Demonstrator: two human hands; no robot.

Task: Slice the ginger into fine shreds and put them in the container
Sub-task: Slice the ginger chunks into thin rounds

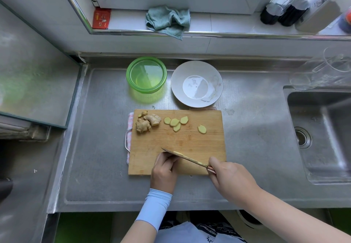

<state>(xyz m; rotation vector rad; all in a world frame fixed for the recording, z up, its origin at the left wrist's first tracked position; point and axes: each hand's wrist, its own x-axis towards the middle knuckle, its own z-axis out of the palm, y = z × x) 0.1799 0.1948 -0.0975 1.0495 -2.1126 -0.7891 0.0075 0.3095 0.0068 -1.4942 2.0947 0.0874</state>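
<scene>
Head view. Board [190, 140]: ginger [147, 122] at far-left corner; slices [175, 122] along far edge. Near edge: right hand [229, 178] clamped on knife [186, 157] handle; left hand [165, 168] curled against blade, whether it holds anything cannot be told. Container [146, 90] and plate [178, 75] stand beyond far edge.

The left forearm wears a tight, light blue sleeve [155, 208], plain and smooth, which ends at the wrist and leaves the left hand [164, 172] uncovered. The right arm [284, 210] is bare. Lower down, the clothing [218, 230] is dark with white printed letters, beside a pale blue part.
</scene>
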